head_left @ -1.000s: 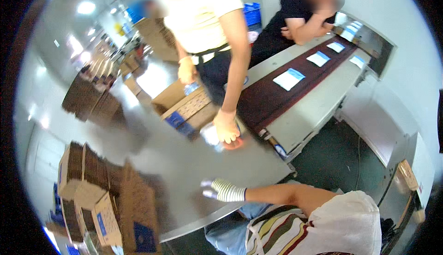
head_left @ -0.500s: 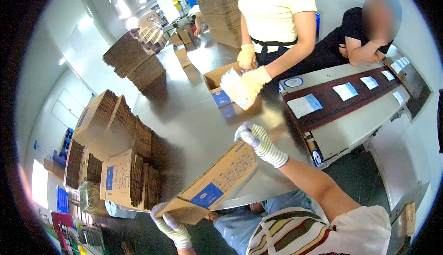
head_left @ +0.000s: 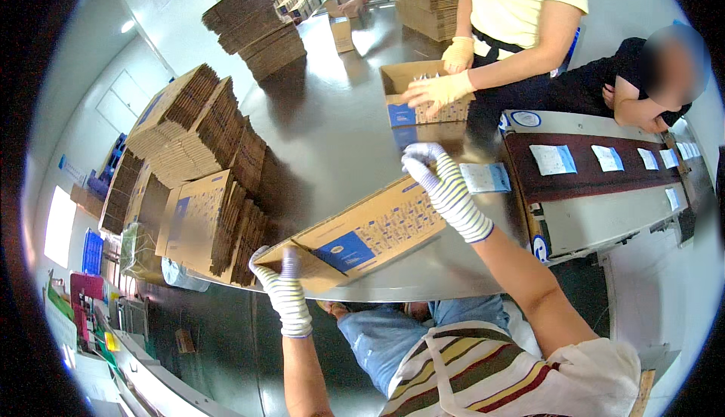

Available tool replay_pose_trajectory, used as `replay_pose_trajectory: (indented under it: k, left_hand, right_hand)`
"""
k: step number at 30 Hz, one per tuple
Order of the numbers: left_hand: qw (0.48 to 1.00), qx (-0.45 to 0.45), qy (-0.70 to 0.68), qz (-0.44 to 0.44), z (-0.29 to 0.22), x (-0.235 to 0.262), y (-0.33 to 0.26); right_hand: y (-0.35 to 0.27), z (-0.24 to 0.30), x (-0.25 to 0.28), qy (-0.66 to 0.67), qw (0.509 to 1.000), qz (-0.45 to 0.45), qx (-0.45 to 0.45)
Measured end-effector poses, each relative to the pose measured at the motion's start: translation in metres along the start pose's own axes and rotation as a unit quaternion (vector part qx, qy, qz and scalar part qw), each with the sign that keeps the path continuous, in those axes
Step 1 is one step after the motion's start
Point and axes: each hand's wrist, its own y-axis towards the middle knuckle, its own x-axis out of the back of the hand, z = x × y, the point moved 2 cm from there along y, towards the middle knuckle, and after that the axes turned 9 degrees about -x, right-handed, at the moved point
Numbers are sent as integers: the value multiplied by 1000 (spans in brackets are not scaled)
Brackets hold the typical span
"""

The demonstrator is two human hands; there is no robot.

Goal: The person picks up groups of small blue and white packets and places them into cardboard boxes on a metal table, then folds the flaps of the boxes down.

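Flattened carton (head_left: pixel 362 236) held at both ends over steel table (head_left: pixel 332 130).
Left hand (head_left: pixel 283 288) pinches near flap; right hand (head_left: pixel 445 186) grips far edge, steadying it.

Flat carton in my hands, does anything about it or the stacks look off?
Nothing looks damaged. The flat carton, held by the left hand and right hand, overhangs the steel table edge. The stacks of flattened cartons lean unevenly.

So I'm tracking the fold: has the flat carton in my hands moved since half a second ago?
Cannot tell for the flat carton: the camera itself shifted. It spans the steel table edge as before, left hand and right hand gripping its ends.
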Motion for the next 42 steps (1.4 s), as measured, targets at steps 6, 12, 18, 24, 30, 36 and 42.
replay_pose_trajectory:
  k: [6,12,18,24,30,36,42]
  left_hand:
    - [982,106,-156,-23,17,5,4]
    - [989,73,-124,42,21,21,13]
    - [943,64,48,324,13,34,17]
    - [888,123,228,380,4,13,44]
    - [834,48,387,391,-18,15,53]
    - [790,-272,465,291,-69,-3,44]
    - [783,-108,332,514,-4,-39,38]
  right_hand:
    - [6,10,-9,-93,991,93,11]
    - [7,13,-15,-162,972,168,-36]
    - [6,22,-42,-364,909,93,180]
    - [0,36,-67,-420,807,371,186]
    - [34,12,-74,-359,773,518,-74]
    - [28,-18,-84,-498,762,409,65]
    - [7,-14,-94,-534,749,314,237]
